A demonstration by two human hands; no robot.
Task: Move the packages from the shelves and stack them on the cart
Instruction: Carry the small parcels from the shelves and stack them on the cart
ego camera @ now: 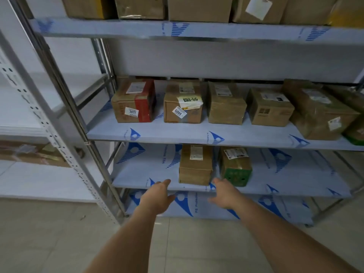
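Two box labels (132, 112) (179, 112) read "3011" and "5005".

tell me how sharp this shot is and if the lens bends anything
Head view: soft overall, labels mostly unreadable except 3011 on the red-taped box; wide-angle bowing curves the shelf edges and the post; light even, no strong glare; both hands slightly blurred.

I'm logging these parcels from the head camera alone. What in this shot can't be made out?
- The cart: not in the head view at all.
- Top-shelf boxes: upper parts cut off by the top edge.
- Green-bottomed package, middle shelf: cut by the right edge.
- Shipping label on the plain brown box: print too small and blurred.
- Left hand and right hand: backs face the camera, palms hidden.
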